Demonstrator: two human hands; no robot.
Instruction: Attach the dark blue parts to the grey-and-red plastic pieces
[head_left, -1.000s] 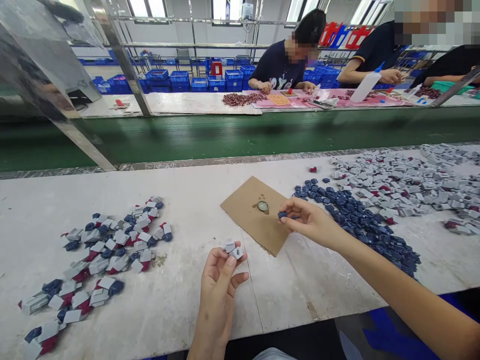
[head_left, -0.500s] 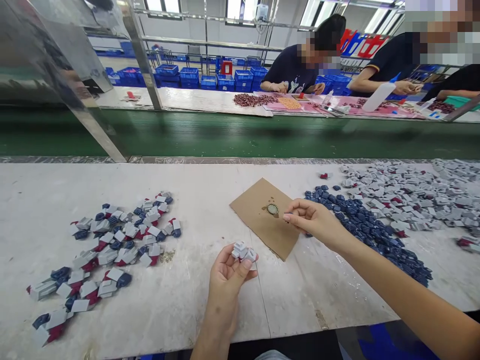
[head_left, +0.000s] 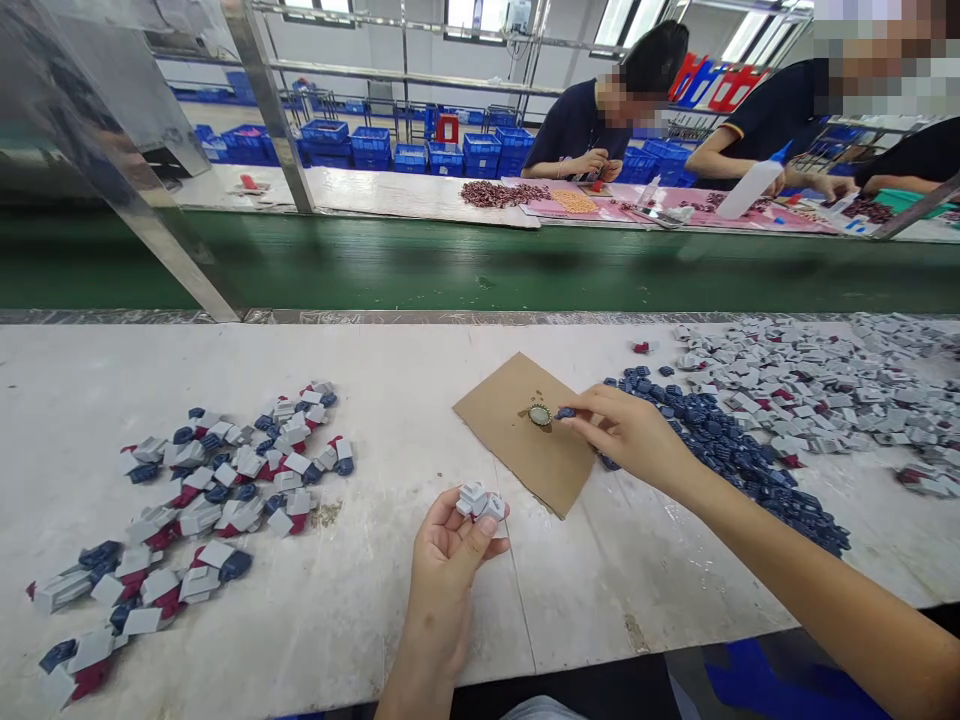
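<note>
Pinching a blue piece (head_left: 565, 413) at three o'clock from the cap (head_left: 539, 415), the right hand (head_left: 634, 432) could tip it by bumping; the left hand (head_left: 448, 550) clasps grey blocks (head_left: 472, 499).

Green belt (head_left: 420, 265): runs along the near side of the far table (head_left: 382, 195)
Maroon pieces (head_left: 499, 195): heaped on that table, beside orange pieces (head_left: 572, 202)
Squeeze bottle (head_left: 750, 190): white, blue-tipped, right of both
Co-workers (head_left: 566, 130): in dark shirts, along the far table's other side
Blue crates (head_left: 480, 152): lined up behind, near a red stool (head_left: 448, 128)
Windows (head_left: 609, 22): high on the back wall (head_left: 420, 50)
</note>
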